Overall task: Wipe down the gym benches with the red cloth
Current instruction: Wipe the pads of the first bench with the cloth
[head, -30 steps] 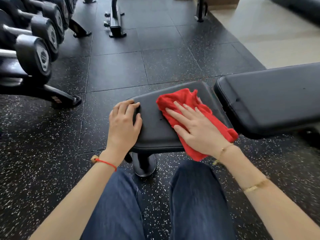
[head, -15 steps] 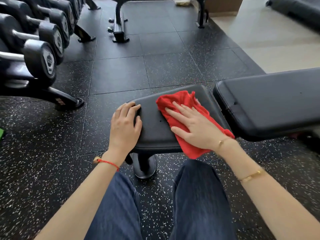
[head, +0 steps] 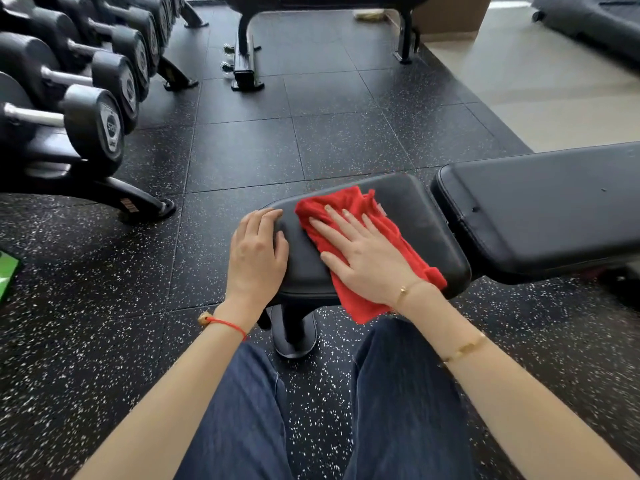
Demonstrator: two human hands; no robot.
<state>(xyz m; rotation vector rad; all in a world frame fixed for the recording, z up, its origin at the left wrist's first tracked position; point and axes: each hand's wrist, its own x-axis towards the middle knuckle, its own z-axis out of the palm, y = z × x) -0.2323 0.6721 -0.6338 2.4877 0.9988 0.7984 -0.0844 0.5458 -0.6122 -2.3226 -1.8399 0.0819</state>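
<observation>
My right hand (head: 367, 261) lies flat, fingers spread, pressing the cloth (head: 349, 209) on the bench (head: 415, 216) seat, my left hand (head: 256, 254) open at its end; the backrest (head: 554, 202) looks unwiped.

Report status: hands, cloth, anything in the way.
Left hand flat on seat pad end, bracing. Right hand spread open, pressing red cloth onto pad. Pad surface unobstructed; long back pad to the right not yet touched.

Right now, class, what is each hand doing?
Left hand: open, resting on the end of the seat pad, holding nothing.
Right hand: open and flat, pressing the red cloth onto the pad.
</observation>
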